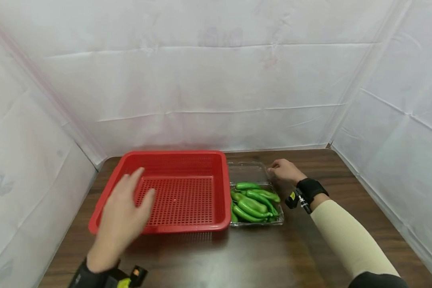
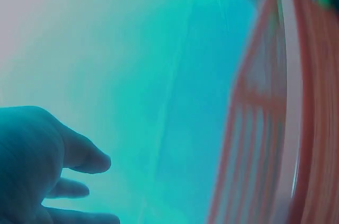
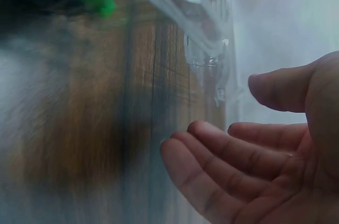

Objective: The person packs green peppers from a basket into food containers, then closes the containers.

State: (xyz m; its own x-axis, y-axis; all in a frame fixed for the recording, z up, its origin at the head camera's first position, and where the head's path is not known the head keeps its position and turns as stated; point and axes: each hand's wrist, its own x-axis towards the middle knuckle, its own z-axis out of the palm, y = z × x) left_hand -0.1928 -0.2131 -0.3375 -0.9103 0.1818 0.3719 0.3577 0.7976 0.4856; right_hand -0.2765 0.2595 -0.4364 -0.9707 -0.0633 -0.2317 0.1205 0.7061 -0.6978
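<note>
A red plastic basket [image 1: 187, 229] with a perforated floor sits on the table. Over its left side hovers my left hand [image 1: 124, 214], fingers and thumb spread and holding nothing. Just right of the basket is a clear plastic box [image 1: 257, 224] filled with several long green peppers [image 1: 252, 206]. The box's hinged lid [image 1: 246, 171] lies back, away from me. My right hand [image 1: 287, 171] is beside the lid's right edge; in the right wrist view its loosely bent fingers [image 3: 233, 168] hold nothing and stand apart from the clear plastic.
The dark wooden table [image 1: 245, 260] runs in front of the basket and box. White sheeting [image 1: 216, 88] rises behind the table and along both sides. Both wrists wear black straps with small cameras.
</note>
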